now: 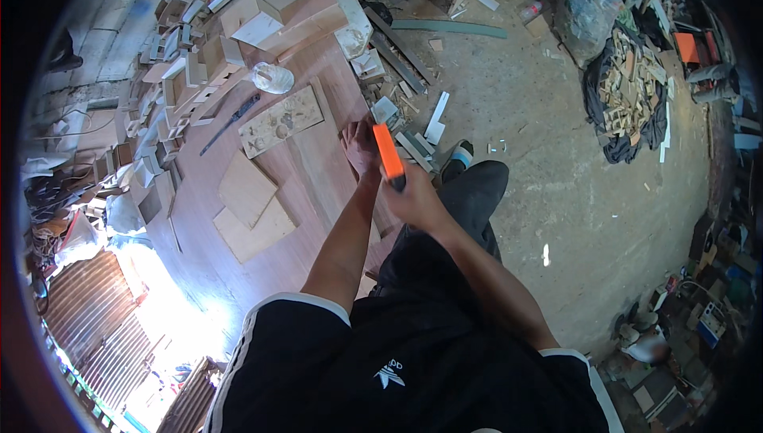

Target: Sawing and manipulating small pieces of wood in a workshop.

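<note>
- An orange tool (389,151) is gripped by its dark end in the right hand (411,194), just beside the left hand (359,145).
- The left hand is laid by the table (187,202) edge; whether anything is held in it cannot be told.
- Two flat boards (247,189) and a stained board (282,121) are spread nearby.
- The far side is crowded by wood boxes (207,67).
- The floor (556,131) by the table is cluttered with scraps (415,149).

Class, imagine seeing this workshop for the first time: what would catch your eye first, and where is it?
Probably the bright orange tool, gripped in the right hand near the picture's middle. Next, perhaps, the heap of wood scraps on dark sheeting at upper right, and the white glare at lower left.
</note>
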Demonstrator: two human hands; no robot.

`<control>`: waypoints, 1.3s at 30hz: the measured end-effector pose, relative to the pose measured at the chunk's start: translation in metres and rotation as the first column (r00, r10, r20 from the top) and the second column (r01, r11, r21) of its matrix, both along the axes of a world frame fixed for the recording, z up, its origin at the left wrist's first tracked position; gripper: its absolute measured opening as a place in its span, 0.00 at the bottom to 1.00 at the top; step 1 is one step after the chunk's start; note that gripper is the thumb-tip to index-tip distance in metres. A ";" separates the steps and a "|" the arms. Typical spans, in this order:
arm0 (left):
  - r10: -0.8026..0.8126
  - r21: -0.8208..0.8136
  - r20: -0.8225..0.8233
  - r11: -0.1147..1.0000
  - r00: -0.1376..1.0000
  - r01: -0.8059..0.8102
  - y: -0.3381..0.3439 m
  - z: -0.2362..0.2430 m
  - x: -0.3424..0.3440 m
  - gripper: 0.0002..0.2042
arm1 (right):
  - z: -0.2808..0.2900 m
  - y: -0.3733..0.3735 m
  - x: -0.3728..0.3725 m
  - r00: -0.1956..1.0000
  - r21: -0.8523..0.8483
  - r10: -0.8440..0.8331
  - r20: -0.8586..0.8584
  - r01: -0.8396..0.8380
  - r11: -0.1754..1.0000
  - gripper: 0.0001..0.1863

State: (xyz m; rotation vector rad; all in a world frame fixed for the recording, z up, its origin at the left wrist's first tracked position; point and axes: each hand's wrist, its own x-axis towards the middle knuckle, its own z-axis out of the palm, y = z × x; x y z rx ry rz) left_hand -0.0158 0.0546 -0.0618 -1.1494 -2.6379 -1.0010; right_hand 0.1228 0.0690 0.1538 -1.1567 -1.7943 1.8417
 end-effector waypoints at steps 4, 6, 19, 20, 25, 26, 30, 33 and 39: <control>0.049 -0.027 -0.015 0.998 0.999 -0.049 -0.006 0.015 -0.004 0.07 | 0.036 -0.032 0.027 0.991 -0.012 0.034 -0.131 -0.036 0.999 0.08; 0.042 -0.029 -0.013 0.999 0.999 -0.043 -0.003 0.024 0.001 0.07 | 0.026 -0.019 0.017 0.997 0.010 0.047 -0.060 -0.047 0.999 0.08; -0.040 0.007 0.001 0.999 0.999 0.040 0.002 0.027 0.010 0.06 | 0.001 0.013 0.001 0.997 -0.058 -0.044 -0.056 0.041 0.997 0.06; -0.025 -0.009 -0.024 1.000 0.999 0.025 0.000 0.026 0.009 0.06 | 0.007 0.009 0.003 0.997 -0.059 -0.042 -0.058 0.038 0.998 0.06; 0.000 0.004 0.009 1.000 1.000 0.000 -0.007 0.025 -0.005 0.06 | 0.046 -0.030 0.035 0.993 -0.020 0.031 -0.110 -0.034 0.999 0.06; 0.019 0.037 -0.007 0.999 1.000 -0.018 -0.004 0.026 -0.003 0.07 | 0.047 -0.030 0.038 0.994 -0.025 0.009 -0.113 -0.012 1.000 0.05; -0.058 0.038 -0.019 0.998 0.998 0.058 0.009 0.026 0.013 0.07 | 0.000 0.014 0.010 1.000 -0.037 -0.006 0.011 0.006 0.999 0.06; 0.004 0.027 0.005 1.000 1.000 -0.005 -0.006 0.023 0.003 0.07 | 0.036 -0.017 0.026 0.999 -0.033 0.023 -0.035 -0.024 0.999 0.07; -0.003 -0.018 -0.018 1.000 1.000 0.003 0.001 0.018 0.000 0.06 | 0.017 -0.014 0.026 0.996 0.048 0.051 -0.072 -0.047 0.998 0.08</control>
